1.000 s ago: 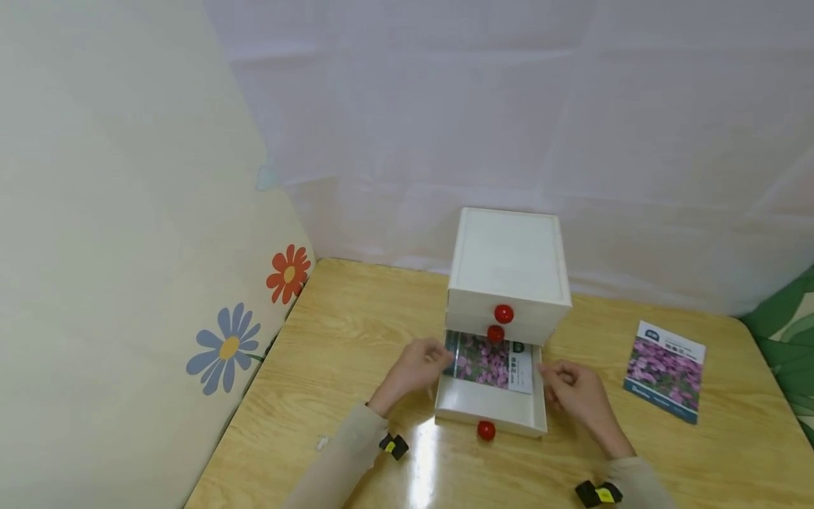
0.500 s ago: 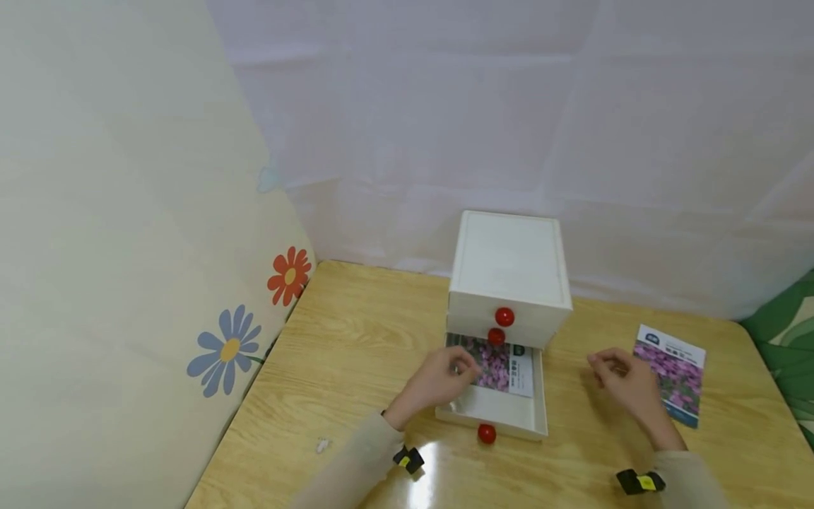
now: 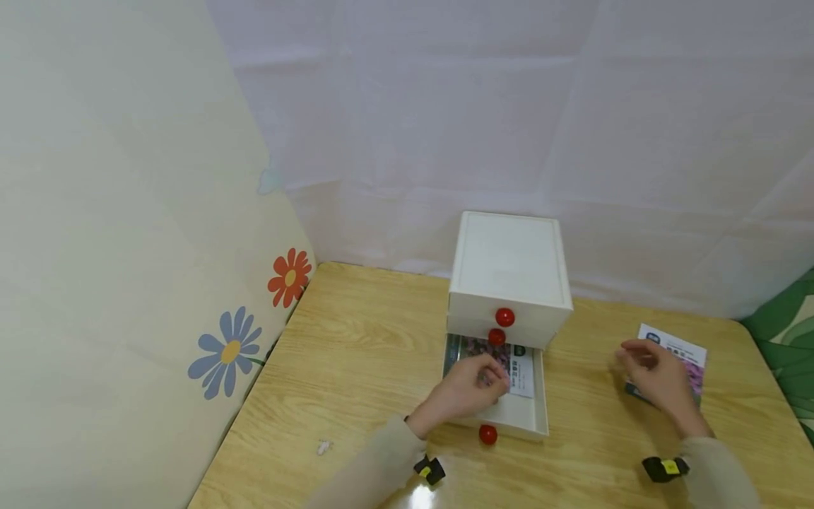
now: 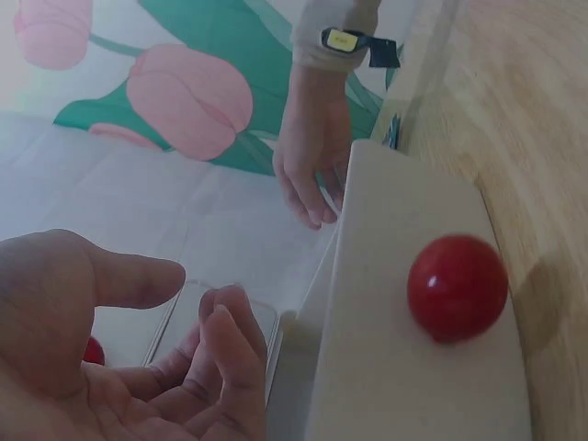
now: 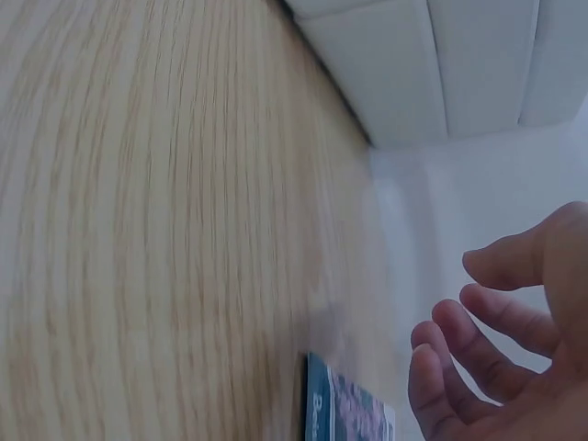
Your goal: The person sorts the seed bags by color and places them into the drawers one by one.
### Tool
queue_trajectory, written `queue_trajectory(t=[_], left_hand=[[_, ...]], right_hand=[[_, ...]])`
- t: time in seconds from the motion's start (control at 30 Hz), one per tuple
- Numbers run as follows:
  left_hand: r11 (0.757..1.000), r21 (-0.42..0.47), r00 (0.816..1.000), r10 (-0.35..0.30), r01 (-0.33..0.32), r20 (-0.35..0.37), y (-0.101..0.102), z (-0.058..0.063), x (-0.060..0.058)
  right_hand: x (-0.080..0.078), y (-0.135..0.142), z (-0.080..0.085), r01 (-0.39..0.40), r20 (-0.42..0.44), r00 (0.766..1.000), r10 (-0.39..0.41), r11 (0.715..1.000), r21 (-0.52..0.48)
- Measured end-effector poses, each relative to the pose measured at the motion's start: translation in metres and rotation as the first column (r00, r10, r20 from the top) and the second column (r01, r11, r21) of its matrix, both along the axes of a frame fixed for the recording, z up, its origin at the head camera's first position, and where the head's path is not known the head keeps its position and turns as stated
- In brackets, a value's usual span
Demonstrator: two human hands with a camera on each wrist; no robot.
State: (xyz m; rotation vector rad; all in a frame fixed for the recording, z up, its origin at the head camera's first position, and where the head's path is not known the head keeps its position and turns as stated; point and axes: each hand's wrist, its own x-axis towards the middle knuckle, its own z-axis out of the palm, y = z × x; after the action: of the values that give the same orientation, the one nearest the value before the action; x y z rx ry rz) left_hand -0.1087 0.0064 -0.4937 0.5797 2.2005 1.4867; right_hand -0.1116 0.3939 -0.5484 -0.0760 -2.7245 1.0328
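Observation:
My left hand (image 3: 467,387) hovers over the pulled-out bottom drawer (image 3: 531,420) of a small white cabinet (image 3: 511,258). Its fingers are loosely curled with nothing between them. Inside that drawer lies a flower-printed packet (image 3: 523,371), turned sideways and partly covered by the hand. On the right, my right hand (image 3: 661,378) is above a second packet (image 3: 689,350) with pink flowers, which lies on the table. In the right wrist view the thumb and loosely bent fingers stand apart, holding nothing, near that packet's corner (image 5: 344,409).
Red round knobs stick out from the drawers, the bottom one (image 3: 487,434) nearest me. A small whitish scrap (image 3: 324,447) lies on the wooden table (image 3: 369,311) at the left. Behind the cabinet hangs a pale cloth (image 3: 407,127); a flower-patterned panel (image 3: 127,212) borders the left side.
My right hand has moved right, from the drawer's side to above the packet on the table. My left hand has shifted right, from the drawer's left edge to over its middle.

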Motion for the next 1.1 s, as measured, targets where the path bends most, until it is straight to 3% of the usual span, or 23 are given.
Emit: queue_trajectory(t=[0.33, 0.6, 0.87, 1.1], left_hand=[[1.0, -0.017, 1.0, -0.022, 0.023, 0.006, 0.024, -0.004, 0.009], [0.999, 0.007, 0.998, -0.034, 0.033, 0.055, 0.037, -0.001, 0.016], [0.998, 0.026, 0.993, -0.051, 0.049, 0.103, 0.044, 0.001, 0.023], [0.998, 0.019, 0.994, -0.057, 0.055, 0.092, 0.052, -0.004, 0.025]], right_hand=[[-0.005, 0.018, 0.001, 0.005, -0.036, 0.999, -0.004, 1.0, 0.022], [-0.009, 0.031, -0.001, 0.027, 0.021, 0.999, -0.027, 0.999, 0.03], [-0.016, 0.054, -0.005, 0.082, 0.126, 0.987, -0.096, 0.991, 0.11], [-0.025, 0.08, -0.007, 0.025, 0.129, 0.991, -0.044, 0.988, 0.15]])
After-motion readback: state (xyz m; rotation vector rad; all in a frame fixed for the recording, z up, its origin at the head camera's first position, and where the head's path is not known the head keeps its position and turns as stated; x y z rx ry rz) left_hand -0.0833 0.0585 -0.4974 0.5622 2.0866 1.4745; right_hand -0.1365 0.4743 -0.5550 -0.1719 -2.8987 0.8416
